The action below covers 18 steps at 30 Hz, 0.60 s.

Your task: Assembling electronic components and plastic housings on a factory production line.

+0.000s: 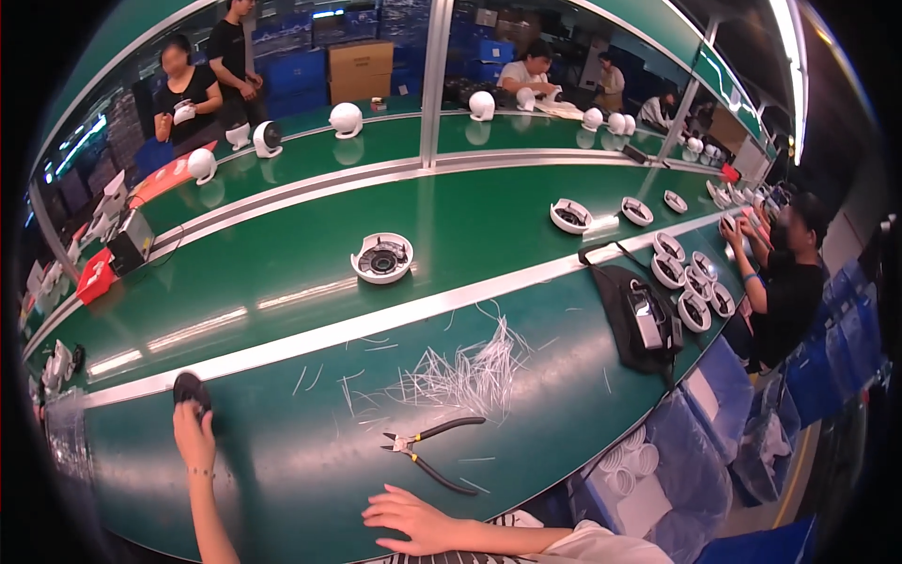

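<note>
At the left of the table, my left hand (194,442) grips a black round part (191,388) beside the pale table edge strip. Its fingers partly cover the part, so its details are hidden. My right hand (413,522) rests near the front edge, fingers spread, holding nothing. Just beyond it lie diagonal cutters (402,443) with black and yellow handles, their jaws pointing left. Past the cutters is a loose heap of thin white strips (470,371), with several stray ones around it.
A white round housing (382,258) with a black inside sits on the green conveyor (282,254). At right lie a black bag (625,305) and several similar housings (695,282). A co-worker (794,291) sits beyond them. Blue bins (719,376) stand below the table's right edge.
</note>
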Each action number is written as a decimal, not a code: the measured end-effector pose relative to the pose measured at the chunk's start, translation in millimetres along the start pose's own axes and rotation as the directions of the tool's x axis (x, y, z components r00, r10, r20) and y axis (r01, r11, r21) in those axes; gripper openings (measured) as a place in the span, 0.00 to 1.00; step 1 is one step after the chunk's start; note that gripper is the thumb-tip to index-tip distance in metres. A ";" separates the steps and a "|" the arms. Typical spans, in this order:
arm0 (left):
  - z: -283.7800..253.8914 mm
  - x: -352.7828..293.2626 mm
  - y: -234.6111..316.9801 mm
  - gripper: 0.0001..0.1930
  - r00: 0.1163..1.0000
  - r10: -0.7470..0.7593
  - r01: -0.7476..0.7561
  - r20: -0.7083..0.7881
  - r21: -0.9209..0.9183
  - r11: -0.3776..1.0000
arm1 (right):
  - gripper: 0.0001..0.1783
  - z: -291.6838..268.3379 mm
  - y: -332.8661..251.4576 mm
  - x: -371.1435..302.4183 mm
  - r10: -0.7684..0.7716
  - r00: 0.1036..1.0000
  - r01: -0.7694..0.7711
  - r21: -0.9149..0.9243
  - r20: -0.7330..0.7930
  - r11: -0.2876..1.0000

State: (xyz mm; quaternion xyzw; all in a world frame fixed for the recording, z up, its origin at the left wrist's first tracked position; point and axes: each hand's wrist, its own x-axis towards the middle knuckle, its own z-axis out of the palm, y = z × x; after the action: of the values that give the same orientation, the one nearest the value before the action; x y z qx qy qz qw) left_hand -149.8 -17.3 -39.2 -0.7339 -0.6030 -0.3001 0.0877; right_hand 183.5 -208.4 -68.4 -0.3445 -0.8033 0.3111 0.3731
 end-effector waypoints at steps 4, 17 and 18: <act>-14.6 -47.7 -49.7 0.11 0.986 -0.107 0.093 0.129 0.105 0.990 | 0.19 -10.7 -23.8 -8.7 0.005 0.990 -0.038 0.226 0.143 0.974; -37.1 -39.9 184.3 0.32 0.975 0.213 -0.215 0.060 0.023 0.976 | 0.15 -69.7 -111.0 -78.2 -0.063 0.968 0.143 0.326 -0.245 0.935; -19.5 -47.3 215.5 0.30 0.939 0.326 -0.317 0.112 -0.094 0.944 | 0.17 -70.6 -99.9 -83.3 -0.039 0.950 0.126 0.266 -0.310 0.956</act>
State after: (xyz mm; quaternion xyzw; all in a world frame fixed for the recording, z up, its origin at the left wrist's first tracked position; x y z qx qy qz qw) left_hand 41.4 -121.7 0.9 -0.8427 -0.4678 -0.2572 0.0701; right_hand 249.2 -313.5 12.5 -0.2968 -0.6981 0.3502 0.5495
